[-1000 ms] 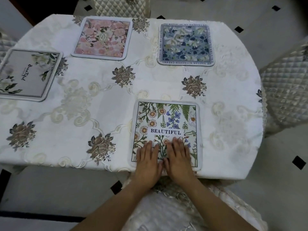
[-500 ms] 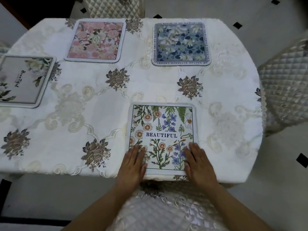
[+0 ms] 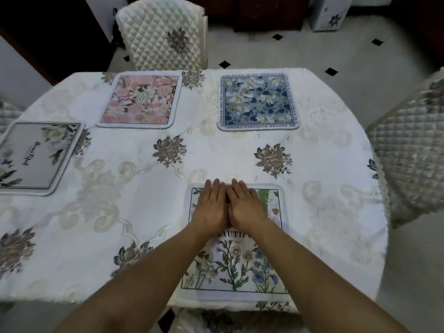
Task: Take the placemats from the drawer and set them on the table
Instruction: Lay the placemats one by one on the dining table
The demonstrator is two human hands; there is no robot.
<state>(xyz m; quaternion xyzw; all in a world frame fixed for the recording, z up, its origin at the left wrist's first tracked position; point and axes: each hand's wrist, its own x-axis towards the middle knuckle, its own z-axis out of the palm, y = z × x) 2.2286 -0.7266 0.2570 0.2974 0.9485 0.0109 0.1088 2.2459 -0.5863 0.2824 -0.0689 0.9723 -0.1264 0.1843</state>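
Tablecloth [image 3: 216, 152] fills most of my feed: white, with pale scrollwork and dark flower clusters, draped over a rounded table [image 3: 374, 236]. Around it I see a pale tiled floor [image 3: 312, 51] dotted with small black diamonds. A quilted chair [image 3: 165, 37] stands at the far side and a second quilted chair [image 3: 413, 145] at the right, both pulled close to the table's edge.

Four placemats lie flat on the cloth, well apart from one another. The botanical placemat [image 3: 237, 267] sits nearest me, close to the near edge and right of centre, with part of its printed word hidden under the wrists. The grey placemat [image 3: 36, 155] lies at the left, partly cut off by the frame. The pink placemat [image 3: 141, 102] is at the far left and the blue placemat [image 3: 258, 102], with lettering round its border, at the far right.

Both arms reach in from below. The left hand [image 3: 211, 207] and right hand [image 3: 247, 207] lie palm down, side by side and touching, on the far half of the botanical placemat. Their fingers are straight and close together, gripping nothing, and the tips reach just past the mat's far edge onto the cloth.
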